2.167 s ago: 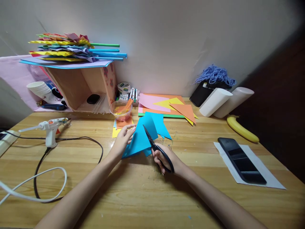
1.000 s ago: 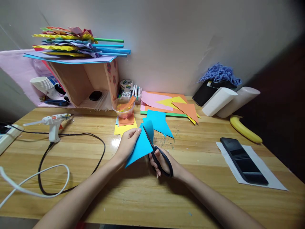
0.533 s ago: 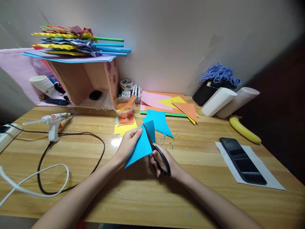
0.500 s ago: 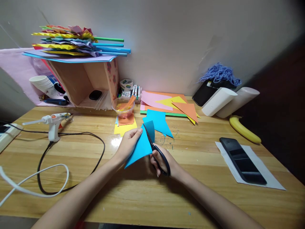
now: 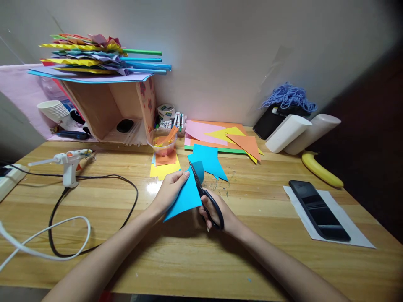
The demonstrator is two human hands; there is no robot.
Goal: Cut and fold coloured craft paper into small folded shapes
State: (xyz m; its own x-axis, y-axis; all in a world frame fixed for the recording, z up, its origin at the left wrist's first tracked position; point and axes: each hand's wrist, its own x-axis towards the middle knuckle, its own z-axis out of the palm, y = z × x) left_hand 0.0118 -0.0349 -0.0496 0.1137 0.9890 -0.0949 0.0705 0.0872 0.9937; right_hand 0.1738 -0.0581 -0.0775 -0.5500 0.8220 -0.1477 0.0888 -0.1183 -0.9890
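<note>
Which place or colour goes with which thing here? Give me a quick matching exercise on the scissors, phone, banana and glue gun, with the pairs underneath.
1. scissors
2. phone
3. banana
4. glue gun

A. lying on a white sheet
B. on the left side of the table
C. in the right hand
D. yellow

Pairs: 1-C, 2-A, 3-D, 4-B

The table (image 5: 163, 266) is moderately lit, with glare concentrated beside the left hand (image 5: 171, 191). Soft shadows are cast beneath the forearms (image 5: 116, 247). The right background is obscured by darkness; outer edges are visibly stretched.
</note>
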